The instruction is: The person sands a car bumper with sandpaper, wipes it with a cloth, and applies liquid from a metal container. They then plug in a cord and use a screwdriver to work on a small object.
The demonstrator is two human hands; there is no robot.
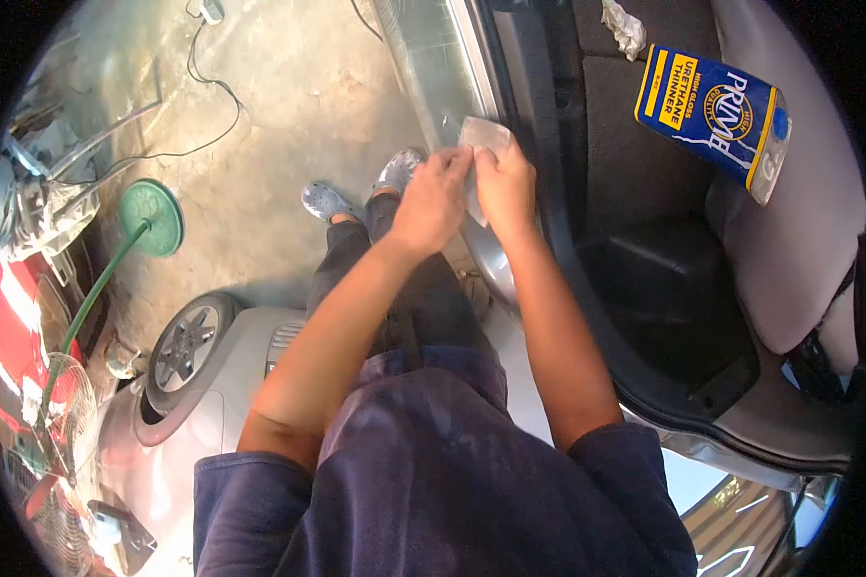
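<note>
In the head view, we look down on two bare hands meeting over a pale sheet [487, 136], held above the car's silver edge [496, 267] and just beside the dark-lined interior [630, 163]. The right hand [507, 192] is closed on it, thumb pressed across the near face — part of the sheet sticks out past the fingers, and another part hangs down between the two hands. The left hand [431, 207] has its fingers bent against the sheet's left side; they blur here, so we cannot tell whether they pinch it or only touch it.

We judge the sheet very light, thin and bendable, with little stiffness of its own: an unsupported end would likely droop or fold, and a hard tug could crease or tear it. A flat pinch between thumb and fingertips, close to an edge, seems the best hold — one hand at each side would keep it spread, and a gentle squeeze should be enough.

Within the interior, the blue thinner tin [712, 120] sits to the right of the hands, well apart from them, with a crumpled white piece [625, 29] near its upper corner.
</note>
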